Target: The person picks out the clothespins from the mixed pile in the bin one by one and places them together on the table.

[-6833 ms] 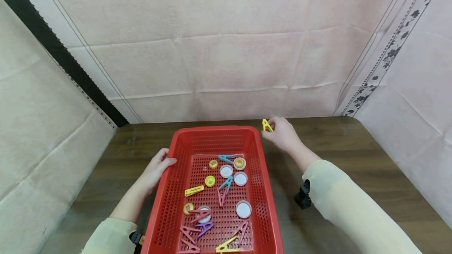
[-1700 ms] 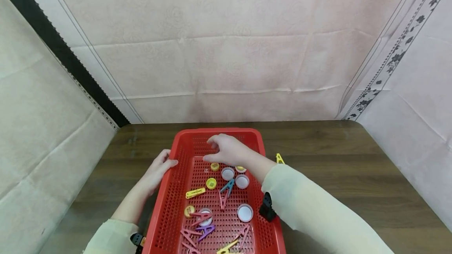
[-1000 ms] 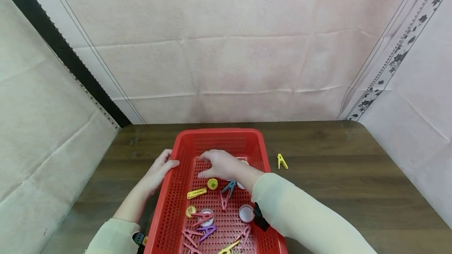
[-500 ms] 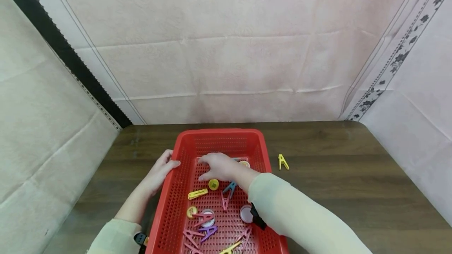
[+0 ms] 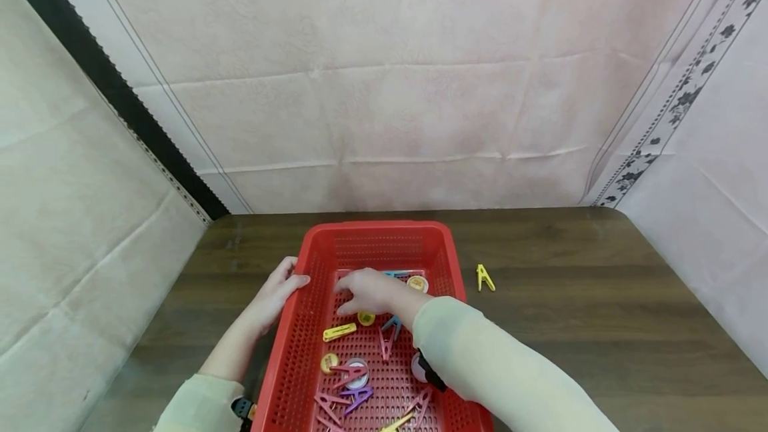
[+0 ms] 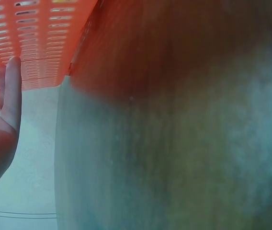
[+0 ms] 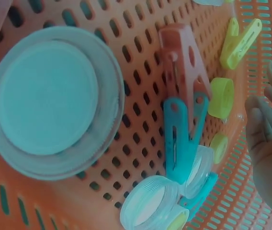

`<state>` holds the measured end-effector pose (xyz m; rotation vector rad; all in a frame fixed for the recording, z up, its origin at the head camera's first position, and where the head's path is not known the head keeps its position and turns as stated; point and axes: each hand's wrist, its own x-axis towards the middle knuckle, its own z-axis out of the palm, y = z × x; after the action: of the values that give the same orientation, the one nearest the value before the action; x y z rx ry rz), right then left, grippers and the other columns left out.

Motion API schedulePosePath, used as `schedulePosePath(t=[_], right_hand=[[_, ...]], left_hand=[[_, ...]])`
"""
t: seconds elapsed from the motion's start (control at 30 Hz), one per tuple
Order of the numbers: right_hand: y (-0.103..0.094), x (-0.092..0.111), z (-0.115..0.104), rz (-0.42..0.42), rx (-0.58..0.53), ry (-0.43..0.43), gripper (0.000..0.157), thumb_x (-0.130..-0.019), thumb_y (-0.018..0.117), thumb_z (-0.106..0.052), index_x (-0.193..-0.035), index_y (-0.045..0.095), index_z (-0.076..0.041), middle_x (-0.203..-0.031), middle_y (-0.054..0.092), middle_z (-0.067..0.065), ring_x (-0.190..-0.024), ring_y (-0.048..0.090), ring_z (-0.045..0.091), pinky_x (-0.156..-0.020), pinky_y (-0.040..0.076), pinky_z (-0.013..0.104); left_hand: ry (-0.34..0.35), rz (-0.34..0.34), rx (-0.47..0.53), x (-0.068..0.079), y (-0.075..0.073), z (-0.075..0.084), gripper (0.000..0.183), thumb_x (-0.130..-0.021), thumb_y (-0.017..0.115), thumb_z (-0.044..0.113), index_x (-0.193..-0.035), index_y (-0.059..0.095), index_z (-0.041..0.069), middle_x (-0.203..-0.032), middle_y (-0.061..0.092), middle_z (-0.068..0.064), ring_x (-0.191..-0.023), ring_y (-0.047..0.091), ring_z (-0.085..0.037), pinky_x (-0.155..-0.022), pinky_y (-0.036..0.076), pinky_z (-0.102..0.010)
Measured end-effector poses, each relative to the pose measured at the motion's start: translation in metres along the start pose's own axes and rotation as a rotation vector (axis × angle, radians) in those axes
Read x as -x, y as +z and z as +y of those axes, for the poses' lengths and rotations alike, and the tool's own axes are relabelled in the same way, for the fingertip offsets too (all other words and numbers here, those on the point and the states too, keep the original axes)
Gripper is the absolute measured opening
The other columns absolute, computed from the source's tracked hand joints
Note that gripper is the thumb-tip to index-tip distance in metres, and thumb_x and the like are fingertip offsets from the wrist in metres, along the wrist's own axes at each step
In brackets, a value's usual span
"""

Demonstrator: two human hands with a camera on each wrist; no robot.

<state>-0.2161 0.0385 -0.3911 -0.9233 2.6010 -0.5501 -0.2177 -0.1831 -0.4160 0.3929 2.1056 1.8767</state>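
Note:
My left hand (image 5: 279, 293) holds the left rim of a red plastic basket (image 5: 293, 345), thumb over the edge; in the left wrist view its fingers (image 6: 12, 91) lie along the outer wall. Inside the basket, my right hand (image 5: 371, 292) hovers palm down over the far half, thumb and fingers apart, with nothing between them. Close below it are a yellow cap (image 7: 221, 98), a smaller yellow cap (image 7: 218, 147) and a yellow clothespin (image 5: 339, 332). A blue clothespin (image 7: 181, 143) touches a pink clothespin (image 7: 184, 62). Clear round lids partly hide under the right hand.
A yellow clothespin (image 5: 485, 277) stands on the wooden table (image 5: 558, 299), right of the basket. Toward the basket's near end lie a purple clothespin (image 5: 358, 399), several pink ones and a round lid (image 5: 358, 382). Cloth (image 5: 384, 119) hangs behind the table.
My right hand has set the yellow clothespin on the table, moved left into the basket and lowered slightly toward its floor. My left hand keeps its hold on the rim.

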Motion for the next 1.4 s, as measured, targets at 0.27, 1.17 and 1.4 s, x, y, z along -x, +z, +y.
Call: schedulePosePath(t=[0.27,1.17,1.4], right_hand=[[0.01,-0.008,0.001,-0.025,0.011,-0.043,0.03,-0.086,0.067,-0.033,-0.114,0.066,-0.022,-0.108,0.064,-0.009,-0.096,0.057,0.004,-0.081,0.048,0.022],[0.022,-0.012,0.004,-0.035,0.131,-0.041,0.027,-0.083,0.069,-0.036,-0.106,0.067,-0.024,-0.104,0.061,-0.01,-0.097,0.055,0.006,-0.082,0.048,0.024],[0.024,-0.014,0.005,-0.041,0.101,-0.061,0.017,-0.084,0.068,-0.036,-0.098,0.069,-0.026,-0.094,0.059,-0.014,-0.089,0.053,0.003,-0.078,0.047,0.022]], left_hand=[[-0.013,0.003,0.004,0.0,-0.001,-0.002,0.031,-0.097,0.046,0.016,-0.12,0.033,-0.002,-0.106,0.05,-0.028,-0.078,0.066,-0.033,-0.065,0.057,-0.05],[-0.004,0.015,-0.012,0.0,-0.001,-0.002,0.031,-0.096,0.047,0.015,-0.119,0.035,-0.003,-0.106,0.049,-0.026,-0.08,0.066,-0.03,-0.065,0.057,-0.047],[-0.01,0.018,-0.022,0.0,-0.001,-0.001,0.032,-0.096,0.047,0.016,-0.12,0.035,-0.002,-0.106,0.05,-0.026,-0.081,0.066,-0.031,-0.066,0.057,-0.047]])
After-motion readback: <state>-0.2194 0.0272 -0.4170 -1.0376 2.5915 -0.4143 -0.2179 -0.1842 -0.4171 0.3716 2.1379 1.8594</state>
